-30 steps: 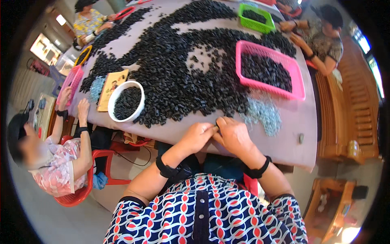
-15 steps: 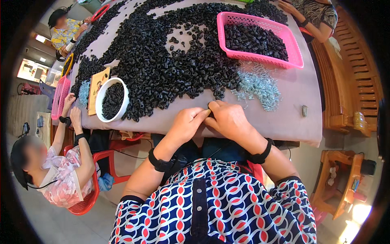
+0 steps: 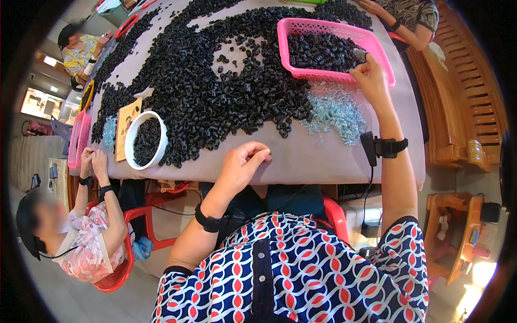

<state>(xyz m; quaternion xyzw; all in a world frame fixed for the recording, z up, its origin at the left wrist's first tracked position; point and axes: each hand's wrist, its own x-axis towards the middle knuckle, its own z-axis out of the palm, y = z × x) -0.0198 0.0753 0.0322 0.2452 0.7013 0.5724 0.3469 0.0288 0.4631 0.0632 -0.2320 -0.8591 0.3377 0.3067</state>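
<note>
Over the near right part of the pink basket (image 3: 392, 67), my right hand (image 3: 372, 79) is reaching in with thumb and index finger apart. A small greyish piece (image 3: 360, 53) shows at the index fingertip; whether it is on the finger or loose is unclear. Small black plastic parts (image 3: 318, 51) fill much of the basket. My left hand (image 3: 245, 164) stays above the near table edge, thumb pressed against curled fingers; anything inside them is hidden. Ahead of it spreads a big heap of black plastic parts (image 3: 215, 99). Tiny pale metal springs (image 3: 339, 116) lie in a pile below the basket.
A white bowl (image 3: 128, 141) of thin black pieces stands beside a tan board (image 3: 121, 142) at left. A person (image 3: 91, 237) sits at the left on a red chair; others work at the far left and far right. A wooden bench (image 3: 458, 97) runs along the right.
My hands were together at the near table edge, fingers pinched round a small dark piece. My right hand has moved forward and right to the basket; my left has stayed near the edge.
</note>
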